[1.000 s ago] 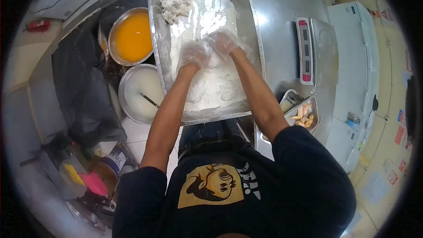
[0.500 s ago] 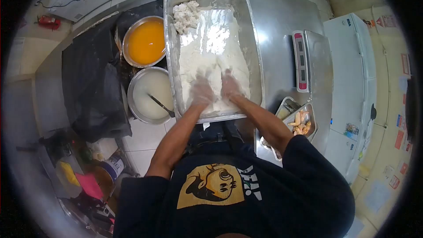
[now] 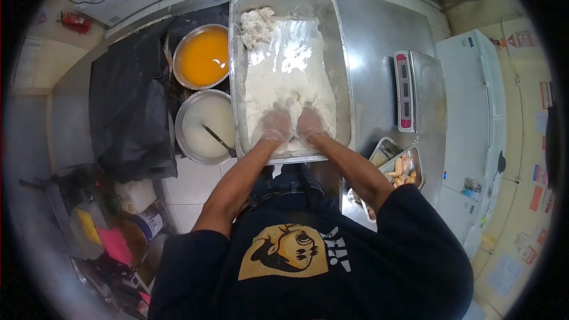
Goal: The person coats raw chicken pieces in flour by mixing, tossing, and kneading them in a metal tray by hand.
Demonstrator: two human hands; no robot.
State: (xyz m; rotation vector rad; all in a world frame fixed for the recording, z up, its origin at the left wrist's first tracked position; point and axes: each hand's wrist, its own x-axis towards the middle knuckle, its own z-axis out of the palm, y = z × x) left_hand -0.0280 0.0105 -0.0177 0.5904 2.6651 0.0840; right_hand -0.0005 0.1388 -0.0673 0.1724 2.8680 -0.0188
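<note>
My left hand [image 3: 276,124] and my right hand [image 3: 310,123] are side by side at the near end of a deep metal tray [image 3: 346,83]. Both appear to wear thin clear plastic gloves. Their fingers reach down into white flour [image 3: 284,80] spread over the tray's bottom, so the fingertips are hidden and partly blurred. Just ahead of the fingertips, something small in the flour is smeared by motion. Lumpy, flour-coated pieces [image 3: 257,26] are heaped in the tray's far left corner.
Left of the tray stand a bowl of orange liquid [image 3: 204,56] and a bowl of whitish liquid [image 3: 198,120] with a black-handled utensil [image 3: 216,136]. On the right are a scale [image 3: 424,92] and small metal trays, one holding pinkish food pieces [image 3: 402,169]. Black sheeting [image 3: 130,101] covers the left side.
My hands have drawn slightly closer to the tray's near edge, and the fingers have gone from stretched forward to pointing down into the flour. The camera view has shifted a little.
</note>
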